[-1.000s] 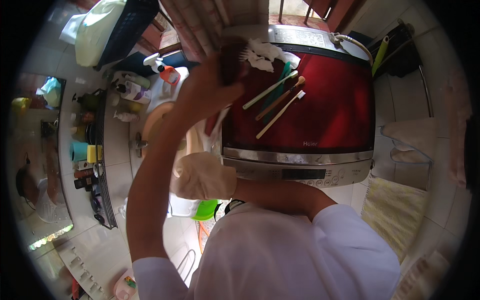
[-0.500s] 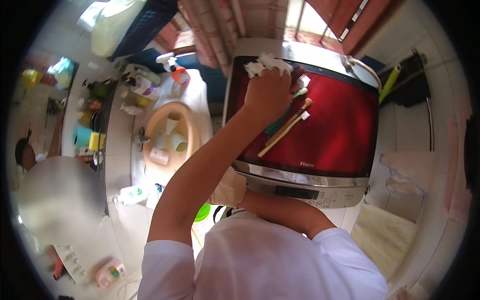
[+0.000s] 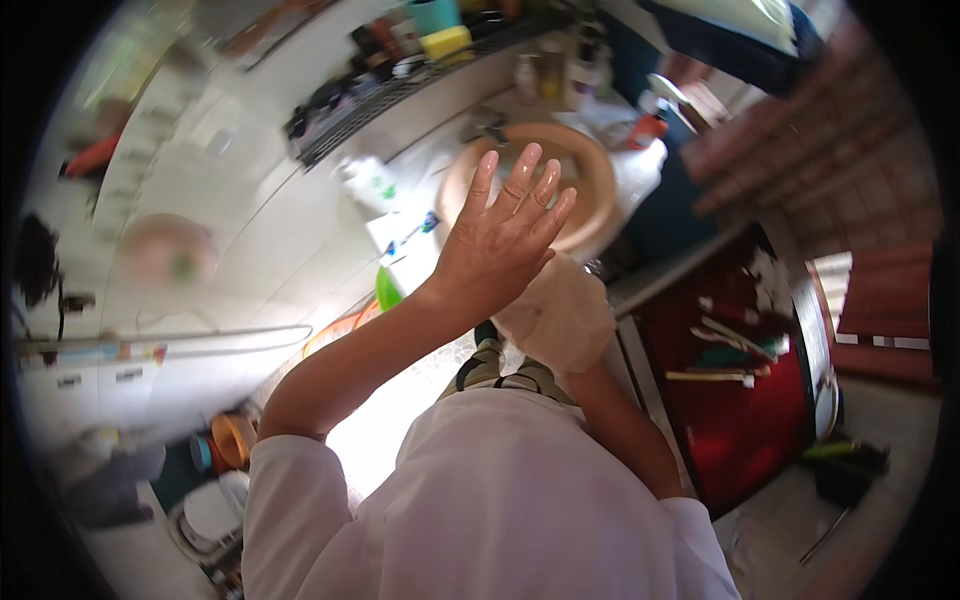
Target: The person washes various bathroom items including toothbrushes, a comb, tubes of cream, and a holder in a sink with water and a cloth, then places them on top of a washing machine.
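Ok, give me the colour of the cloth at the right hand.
The cloth is beige, best seen in the head view.

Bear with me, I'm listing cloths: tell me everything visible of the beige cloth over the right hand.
The beige cloth looks like soft, plain fabric, lightly creased and rounded in shape. It hides the right hand, with the bare right forearm emerging at its lower right; whether mitt or loose wrap, I cannot tell. In the picture it appears below the basin and left of the red-topped machine. The left hand overlaps its upper left edge; contact is unclear.
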`<act>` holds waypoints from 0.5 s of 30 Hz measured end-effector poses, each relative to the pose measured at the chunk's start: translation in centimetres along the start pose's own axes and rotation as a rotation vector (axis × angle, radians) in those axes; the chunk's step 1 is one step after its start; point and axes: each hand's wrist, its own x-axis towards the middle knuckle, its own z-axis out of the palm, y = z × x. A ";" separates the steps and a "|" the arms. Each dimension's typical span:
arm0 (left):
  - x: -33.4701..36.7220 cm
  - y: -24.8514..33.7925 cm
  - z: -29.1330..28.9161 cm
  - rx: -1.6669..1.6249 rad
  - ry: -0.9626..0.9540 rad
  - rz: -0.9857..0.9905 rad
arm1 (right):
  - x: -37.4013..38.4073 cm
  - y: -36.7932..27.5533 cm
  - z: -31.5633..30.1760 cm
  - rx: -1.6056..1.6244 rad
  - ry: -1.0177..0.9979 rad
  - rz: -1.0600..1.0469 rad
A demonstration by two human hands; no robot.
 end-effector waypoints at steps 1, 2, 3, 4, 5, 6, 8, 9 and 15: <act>-1.2 -1.1 -0.5 -0.005 -0.004 -0.048 | 1.5 0.0 2.5 -0.063 0.219 -0.178; -2.3 -2.1 -1.0 -0.010 -0.007 -0.094 | 1.8 0.2 3.7 -0.056 0.244 -0.196; -4.1 -3.3 -1.5 0.021 -0.024 -0.145 | 2.0 -1.5 4.7 -0.039 0.252 -0.220; -5.2 -4.1 -1.8 0.041 -0.025 -0.184 | 2.6 -1.6 6.0 -0.046 0.224 -0.254; -6.2 -4.9 -2.1 0.066 -0.030 -0.217 | 3.3 -0.9 7.4 -0.052 0.306 -0.318; -7.5 -5.7 -2.5 0.103 -0.040 -0.259 | 3.7 -0.6 8.5 -0.046 0.380 -0.394; -9.7 -7.7 -3.3 0.072 -0.015 -0.302 | 4.4 -1.9 9.3 -0.272 0.502 -0.616; -9.9 -8.5 -4.1 -0.021 0.032 -0.366 | 5.4 -1.3 10.1 -0.335 0.548 -0.679; -16.7 -19.2 -7.2 -0.429 0.586 -0.848 | 5.7 -5.1 9.8 -0.257 0.431 -0.745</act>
